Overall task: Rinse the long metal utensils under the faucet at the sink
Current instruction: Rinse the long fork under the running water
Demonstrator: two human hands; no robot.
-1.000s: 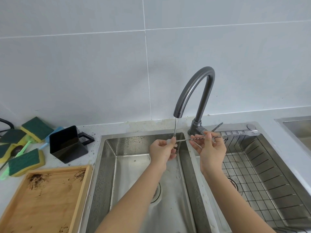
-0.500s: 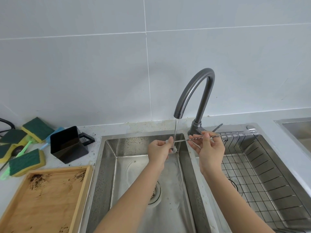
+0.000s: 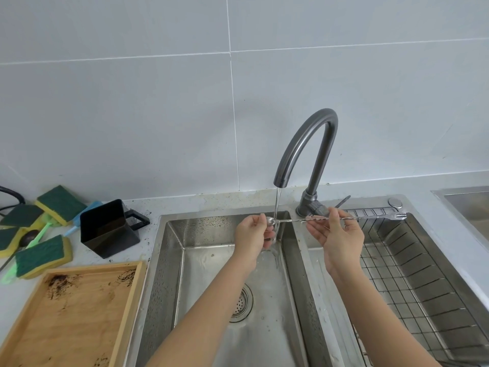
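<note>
- Since half a second ago the long metal utensil (image 3: 312, 220) has slid a little to the right, so the water stream (image 3: 276, 205) now falls on the neck just beside its spoon bowl, and the left hand (image 3: 254, 233) has shifted with it.
- The utensil lies nearly level across the divider between the two basins, spoon end at the left, small fork end (image 3: 399, 215) at the right over the wire rack (image 3: 423, 274).
- Left hand: its grip pinches the spoon end under the faucet (image 3: 307, 144), fingers curled round it.
- Right hand (image 3: 340, 237): thumb and forefinger pinch the twisted shaft near its middle, the other fingers loosely spread below.
- Water runs down into the left basin of the sink (image 3: 169, 260), above the drain strainer (image 3: 242, 303).
- On the bench at the left stand a black jug (image 3: 108, 229), several green-and-yellow sponges (image 3: 42, 255) and a stained wooden tray (image 3: 71, 313).
</note>
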